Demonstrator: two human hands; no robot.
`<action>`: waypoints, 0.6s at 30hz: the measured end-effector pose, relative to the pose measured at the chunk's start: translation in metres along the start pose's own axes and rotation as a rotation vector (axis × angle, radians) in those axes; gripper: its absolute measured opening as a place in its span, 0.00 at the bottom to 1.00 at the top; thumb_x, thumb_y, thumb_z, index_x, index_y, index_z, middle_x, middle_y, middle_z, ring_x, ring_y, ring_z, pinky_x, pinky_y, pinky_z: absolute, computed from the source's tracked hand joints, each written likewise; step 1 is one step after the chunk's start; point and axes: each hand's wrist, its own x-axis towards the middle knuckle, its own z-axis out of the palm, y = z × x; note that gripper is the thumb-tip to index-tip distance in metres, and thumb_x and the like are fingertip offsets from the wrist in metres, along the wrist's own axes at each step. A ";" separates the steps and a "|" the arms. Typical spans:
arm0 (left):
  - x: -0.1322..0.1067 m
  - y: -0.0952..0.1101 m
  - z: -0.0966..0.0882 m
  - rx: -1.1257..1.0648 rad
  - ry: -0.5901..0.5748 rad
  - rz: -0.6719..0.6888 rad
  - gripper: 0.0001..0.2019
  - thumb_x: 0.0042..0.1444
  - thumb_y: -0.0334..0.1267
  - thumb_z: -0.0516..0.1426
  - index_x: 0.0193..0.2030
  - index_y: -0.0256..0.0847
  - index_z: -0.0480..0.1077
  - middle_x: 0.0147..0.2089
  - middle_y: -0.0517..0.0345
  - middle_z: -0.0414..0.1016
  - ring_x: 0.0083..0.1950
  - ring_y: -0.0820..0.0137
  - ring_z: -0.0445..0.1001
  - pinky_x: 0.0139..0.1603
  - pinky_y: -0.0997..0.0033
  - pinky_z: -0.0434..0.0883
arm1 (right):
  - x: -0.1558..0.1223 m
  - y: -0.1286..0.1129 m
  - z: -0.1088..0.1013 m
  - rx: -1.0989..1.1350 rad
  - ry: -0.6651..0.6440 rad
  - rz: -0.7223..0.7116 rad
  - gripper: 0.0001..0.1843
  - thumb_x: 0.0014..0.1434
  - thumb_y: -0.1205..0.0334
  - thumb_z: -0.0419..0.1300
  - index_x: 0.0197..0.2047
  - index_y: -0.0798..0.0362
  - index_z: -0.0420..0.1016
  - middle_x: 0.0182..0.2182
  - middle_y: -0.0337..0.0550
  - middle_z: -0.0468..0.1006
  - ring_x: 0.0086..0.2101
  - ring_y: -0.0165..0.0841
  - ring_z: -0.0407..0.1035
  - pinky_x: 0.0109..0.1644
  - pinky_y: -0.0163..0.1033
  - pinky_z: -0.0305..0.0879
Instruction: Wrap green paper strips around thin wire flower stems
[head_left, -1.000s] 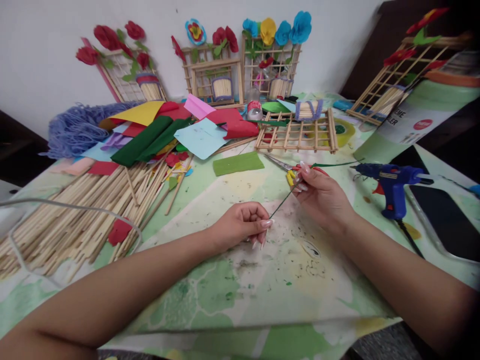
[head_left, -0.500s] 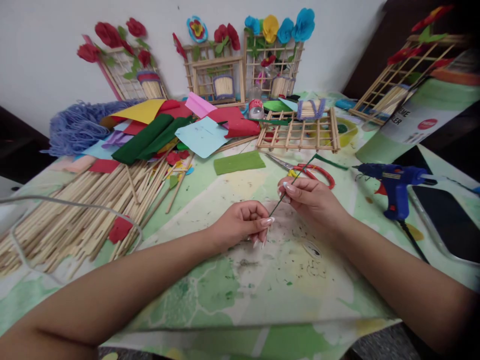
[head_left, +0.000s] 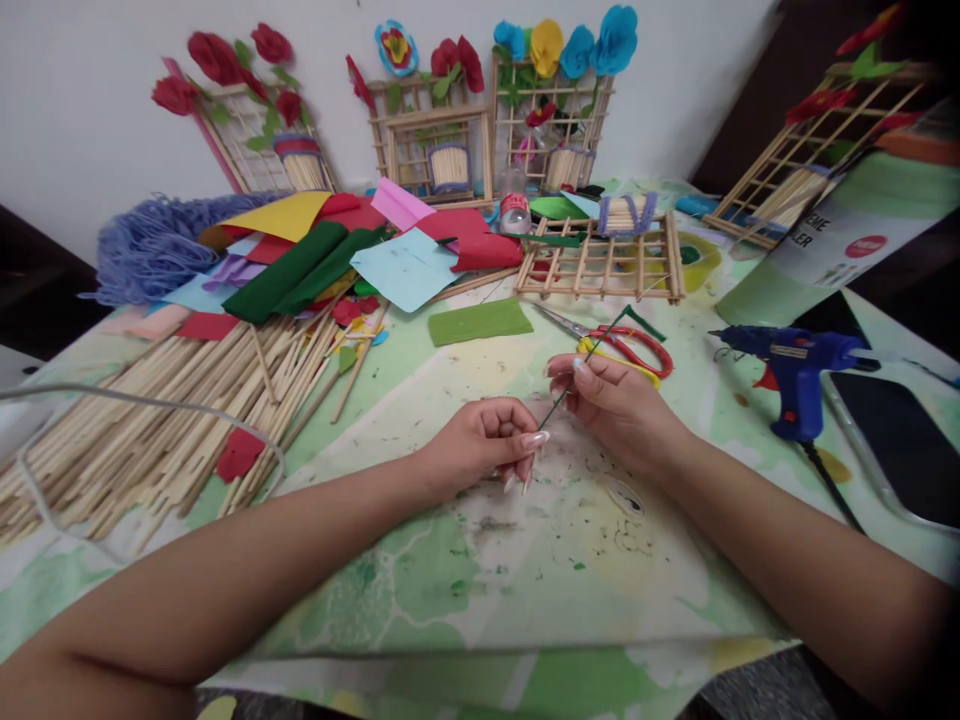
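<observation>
Left hand point(head_left: 491, 447) pinches a thin green strip point(head_left: 556, 408). Right hand point(head_left: 619, 403), at the left's two o'clock, grips it higher; scissors point(head_left: 582, 331) lie just beyond, at twelve o'clock.

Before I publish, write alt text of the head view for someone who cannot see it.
A person's left hand and right hand pinch a thin green strip over a patterned tablecloth. Scissors lie beyond the right hand, wooden sticks and coloured paper to the left, a blue glue gun to the right. Stick lattices with paper flowers stand behind.
</observation>
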 end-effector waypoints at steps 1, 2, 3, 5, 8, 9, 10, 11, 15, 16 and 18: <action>0.000 0.000 0.000 -0.002 0.001 0.001 0.17 0.48 0.46 0.64 0.29 0.36 0.64 0.19 0.63 0.71 0.17 0.81 0.65 0.17 0.83 0.59 | 0.000 0.000 0.000 0.005 -0.013 0.000 0.11 0.49 0.51 0.67 0.32 0.49 0.79 0.34 0.40 0.74 0.32 0.29 0.63 0.38 0.37 0.59; 0.000 0.000 0.000 0.000 0.000 0.000 0.16 0.48 0.46 0.64 0.29 0.36 0.64 0.19 0.63 0.71 0.17 0.81 0.65 0.17 0.83 0.59 | -0.001 0.000 0.000 0.008 -0.023 -0.004 0.10 0.49 0.52 0.67 0.31 0.49 0.79 0.36 0.40 0.74 0.34 0.29 0.64 0.39 0.37 0.60; 0.000 0.000 0.000 0.001 -0.003 -0.001 0.16 0.48 0.45 0.64 0.29 0.36 0.64 0.19 0.63 0.71 0.17 0.81 0.66 0.17 0.83 0.60 | -0.001 0.000 0.001 0.010 -0.027 -0.010 0.09 0.49 0.53 0.67 0.29 0.50 0.79 0.37 0.40 0.74 0.35 0.29 0.64 0.40 0.37 0.60; 0.000 0.000 0.001 0.004 -0.010 -0.003 0.16 0.48 0.45 0.64 0.29 0.36 0.65 0.19 0.63 0.71 0.18 0.80 0.66 0.17 0.83 0.60 | -0.003 0.001 0.003 0.016 -0.018 -0.017 0.10 0.50 0.54 0.67 0.26 0.51 0.78 0.34 0.40 0.72 0.35 0.29 0.64 0.39 0.36 0.60; 0.000 0.001 0.001 0.014 -0.011 -0.012 0.16 0.48 0.45 0.64 0.29 0.36 0.65 0.18 0.62 0.71 0.17 0.80 0.66 0.18 0.82 0.60 | -0.004 0.002 0.008 0.017 0.019 -0.026 0.12 0.49 0.52 0.68 0.24 0.51 0.75 0.28 0.39 0.69 0.31 0.29 0.61 0.37 0.36 0.59; 0.000 0.001 0.002 0.016 -0.010 -0.016 0.16 0.47 0.46 0.64 0.29 0.36 0.64 0.18 0.62 0.71 0.17 0.80 0.66 0.18 0.82 0.60 | -0.004 0.002 0.010 0.008 0.029 -0.028 0.13 0.48 0.52 0.68 0.23 0.51 0.74 0.27 0.38 0.68 0.29 0.29 0.60 0.36 0.36 0.58; 0.000 0.002 0.002 0.017 -0.008 -0.019 0.17 0.47 0.46 0.65 0.28 0.36 0.64 0.18 0.62 0.71 0.17 0.80 0.66 0.18 0.82 0.61 | -0.004 0.002 0.010 -0.004 0.036 -0.029 0.15 0.48 0.51 0.68 0.23 0.51 0.73 0.26 0.38 0.67 0.29 0.29 0.59 0.35 0.36 0.58; 0.000 0.002 0.002 0.016 -0.007 -0.020 0.17 0.47 0.46 0.65 0.28 0.36 0.64 0.18 0.61 0.72 0.17 0.80 0.66 0.18 0.82 0.60 | -0.004 0.003 0.011 -0.013 0.043 -0.028 0.15 0.49 0.50 0.67 0.22 0.52 0.72 0.25 0.38 0.67 0.28 0.29 0.58 0.34 0.36 0.58; 0.000 0.001 0.001 0.007 0.002 -0.002 0.17 0.47 0.47 0.65 0.29 0.36 0.64 0.19 0.62 0.72 0.17 0.81 0.65 0.18 0.82 0.61 | -0.003 0.003 0.008 0.023 0.031 0.013 0.14 0.46 0.49 0.68 0.30 0.50 0.76 0.26 0.38 0.70 0.28 0.29 0.61 0.35 0.37 0.59; 0.000 0.000 0.001 0.006 0.008 0.005 0.17 0.47 0.47 0.64 0.29 0.36 0.64 0.19 0.62 0.72 0.17 0.81 0.65 0.18 0.82 0.61 | -0.003 0.002 0.006 0.041 -0.001 0.038 0.16 0.46 0.49 0.69 0.34 0.49 0.78 0.28 0.38 0.71 0.29 0.30 0.63 0.36 0.37 0.60; 0.000 -0.001 0.001 -0.001 0.017 0.020 0.17 0.48 0.46 0.64 0.29 0.36 0.64 0.19 0.62 0.72 0.17 0.81 0.65 0.18 0.83 0.60 | -0.003 0.002 0.004 0.062 -0.086 0.080 0.16 0.47 0.50 0.69 0.38 0.49 0.79 0.32 0.40 0.74 0.32 0.30 0.65 0.38 0.38 0.62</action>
